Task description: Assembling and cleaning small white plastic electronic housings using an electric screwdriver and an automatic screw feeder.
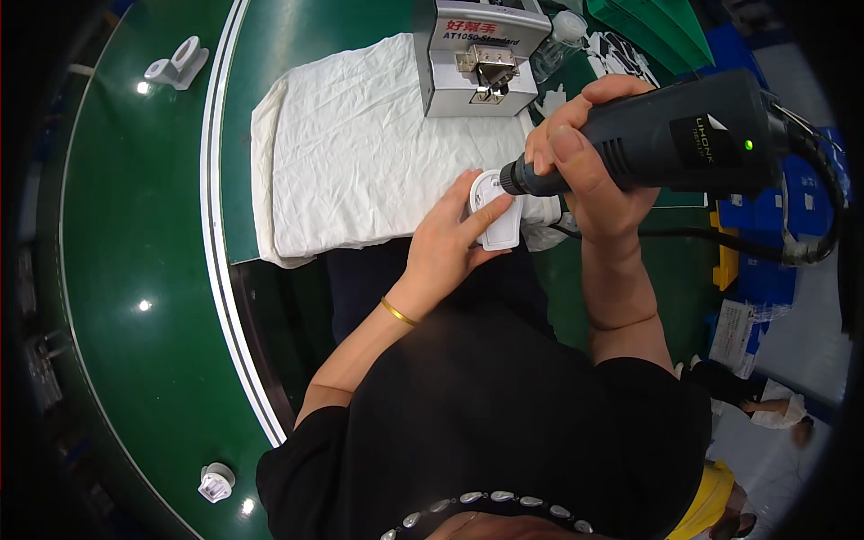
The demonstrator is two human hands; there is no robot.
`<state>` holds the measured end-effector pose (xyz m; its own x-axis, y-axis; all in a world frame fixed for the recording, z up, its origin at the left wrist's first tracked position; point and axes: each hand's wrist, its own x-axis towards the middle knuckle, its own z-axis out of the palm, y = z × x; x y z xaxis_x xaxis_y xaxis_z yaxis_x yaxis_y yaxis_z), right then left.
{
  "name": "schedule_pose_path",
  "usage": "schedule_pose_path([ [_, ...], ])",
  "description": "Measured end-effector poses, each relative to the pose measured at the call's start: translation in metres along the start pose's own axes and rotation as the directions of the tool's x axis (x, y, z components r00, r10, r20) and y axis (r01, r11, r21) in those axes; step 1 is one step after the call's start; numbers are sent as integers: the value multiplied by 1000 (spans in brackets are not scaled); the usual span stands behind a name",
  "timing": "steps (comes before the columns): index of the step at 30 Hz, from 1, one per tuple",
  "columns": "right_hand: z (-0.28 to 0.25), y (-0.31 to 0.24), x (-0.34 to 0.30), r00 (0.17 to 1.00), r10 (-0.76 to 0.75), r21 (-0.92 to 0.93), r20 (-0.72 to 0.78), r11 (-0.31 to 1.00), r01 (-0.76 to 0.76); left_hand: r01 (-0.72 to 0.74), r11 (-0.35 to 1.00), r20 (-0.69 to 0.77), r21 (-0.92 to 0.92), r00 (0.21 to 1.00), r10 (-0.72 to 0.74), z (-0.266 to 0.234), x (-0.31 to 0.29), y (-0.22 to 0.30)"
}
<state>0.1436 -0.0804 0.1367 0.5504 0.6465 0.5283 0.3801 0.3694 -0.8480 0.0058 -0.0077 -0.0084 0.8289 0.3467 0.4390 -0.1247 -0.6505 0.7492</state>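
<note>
My right hand (pixel 589 148) is wrapped round a black electric screwdriver (pixel 661 135), which lies nearly level with a small green light lit near its rear. Its ribbed nose meets the upper part of a small white plastic housing (pixel 500 232). That housing is pinched in my left hand (pixel 450 229), thumb across its face and fingers along its left side, at the near right edge of a white cloth pad (pixel 351 171). The screwdriver's nose hides the bit tip and any screw under it.
A metal screw-feeder machine (pixel 477 67) stands beyond the pad, beside a clear plastic bottle (pixel 560 40). Left, a green conveyor belt (pixel 135 243) carries white plastic parts (pixel 178 65) and another white part (pixel 216 482). A thick black cable (pixel 832 216) loops at right near blue bins (pixel 756 216).
</note>
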Motion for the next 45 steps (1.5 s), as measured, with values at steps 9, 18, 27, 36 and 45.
schedule_pose_path([
  [9, -2, 7, -2, 982, -86, -97, 167, 990, 104, -24, 1000, -19, 19, 1000, 24, -2, 0, 2],
  [18, -79, 35, 31, 916, 275, 72, -292, 961, -265, 12, 998, 24, -58, 1000, -10, -14, 7, 7],
  [27, -181, 159, 21, 736, 542, -188, -406, 738, -648, 213, 908, 104, -361, 977, -188, -18, 14, 9],
  [36, -127, 125, 0, 939, 181, -457, -292, 836, -303, 254, 787, 14, -563, 955, -298, -37, 22, 9],
  [45, -19, 35, -34, 745, 583, 81, 324, 767, -636, -1, 975, -209, 222, 977, 48, -79, 31, 13],
])
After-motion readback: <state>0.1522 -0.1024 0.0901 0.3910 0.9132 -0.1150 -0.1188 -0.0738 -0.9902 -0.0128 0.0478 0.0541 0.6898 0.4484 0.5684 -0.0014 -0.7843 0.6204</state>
